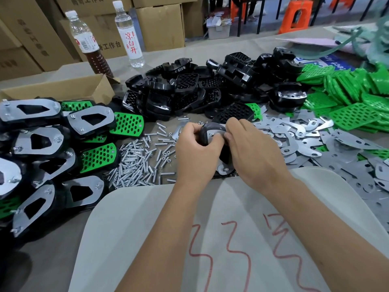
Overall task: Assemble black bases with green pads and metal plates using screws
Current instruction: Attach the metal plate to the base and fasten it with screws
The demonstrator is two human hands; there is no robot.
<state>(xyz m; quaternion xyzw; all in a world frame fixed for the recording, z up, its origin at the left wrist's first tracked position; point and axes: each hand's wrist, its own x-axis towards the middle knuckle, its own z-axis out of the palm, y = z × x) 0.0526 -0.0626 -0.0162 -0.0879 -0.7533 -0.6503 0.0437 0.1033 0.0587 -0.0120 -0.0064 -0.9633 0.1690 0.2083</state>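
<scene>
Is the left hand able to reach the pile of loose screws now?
Probably not at once: the left hand grips the black base together with the right hand. The screws lie uncovered just beside it, so letting go would free the way.

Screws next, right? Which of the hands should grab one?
Probably the left. The screws lie in a heap just left of the left hand, while the right hand sits on the far side by the loose metal plates. Both hands hold the black base.
</scene>
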